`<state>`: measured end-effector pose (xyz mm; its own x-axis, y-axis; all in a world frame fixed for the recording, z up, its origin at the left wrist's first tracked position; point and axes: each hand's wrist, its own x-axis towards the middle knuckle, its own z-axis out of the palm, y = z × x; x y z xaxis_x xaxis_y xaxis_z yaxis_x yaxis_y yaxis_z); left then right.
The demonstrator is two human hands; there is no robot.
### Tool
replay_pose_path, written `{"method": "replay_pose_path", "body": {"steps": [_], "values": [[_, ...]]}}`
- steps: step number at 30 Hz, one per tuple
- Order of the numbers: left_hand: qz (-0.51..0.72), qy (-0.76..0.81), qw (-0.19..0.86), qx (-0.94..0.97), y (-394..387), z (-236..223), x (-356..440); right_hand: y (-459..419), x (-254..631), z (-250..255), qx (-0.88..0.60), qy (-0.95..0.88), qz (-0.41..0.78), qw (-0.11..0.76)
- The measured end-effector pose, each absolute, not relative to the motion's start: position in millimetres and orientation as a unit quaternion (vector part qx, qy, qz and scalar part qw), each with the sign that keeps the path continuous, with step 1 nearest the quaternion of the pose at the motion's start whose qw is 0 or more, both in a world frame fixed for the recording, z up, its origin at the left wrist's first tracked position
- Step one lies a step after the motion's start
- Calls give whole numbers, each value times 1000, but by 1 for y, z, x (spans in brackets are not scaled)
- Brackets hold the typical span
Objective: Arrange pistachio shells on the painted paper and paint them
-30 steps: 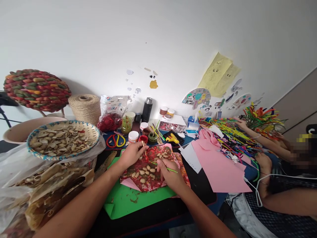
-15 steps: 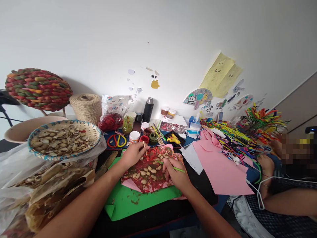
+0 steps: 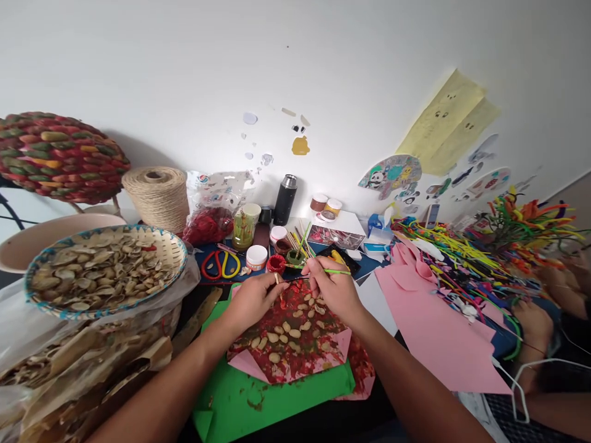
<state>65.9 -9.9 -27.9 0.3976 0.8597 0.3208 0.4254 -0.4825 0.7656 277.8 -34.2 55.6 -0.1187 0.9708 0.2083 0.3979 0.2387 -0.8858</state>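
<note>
My left hand point(image 3: 256, 301) is closed on a short pale wooden stick point(image 3: 278, 284), over the upper left of a paint-stained sheet point(image 3: 295, 363). My right hand point(image 3: 331, 288) pinches a green paintbrush point(image 3: 339, 271). Its tip points left, close to the open jar of green paint point(image 3: 295, 257); whether it touches the jar I cannot tell. Several peanuts point(image 3: 273, 338) lie scattered on the sheet, below both hands. A jar of red paint point(image 3: 276, 264) stands just beyond my left fingers. Green paper point(image 3: 240, 400) lies under the sheet.
On the left is a basket of shells point(image 3: 106, 264), with a twine spool point(image 3: 157, 197) behind. Scissors point(image 3: 220, 264) and a white jar point(image 3: 257, 257) lie beyond my left hand. Pink paper point(image 3: 443, 332) and pipe cleaners point(image 3: 443, 246) are to the right, near another person's hand point(image 3: 533, 323).
My right hand has lifted away from the peanuts, taking the paintbrush up to the paint jars. My left hand still holds the stick near the same spot. The view has shifted slightly.
</note>
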Motion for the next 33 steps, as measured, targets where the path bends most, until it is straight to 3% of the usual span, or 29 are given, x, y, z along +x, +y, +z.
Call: {"method": "replay_pose_path", "body": {"steps": [18, 29, 33], "values": [[356, 411, 304, 783, -12, -27, 66, 36, 253, 26, -510, -763, 261, 301], [356, 409, 302, 784, -12, -25, 65, 31, 254, 25, -512, -759, 252, 313], [365, 406, 308, 779, -13, -24, 65, 16, 266, 33, -528, -714, 288, 358]]}}
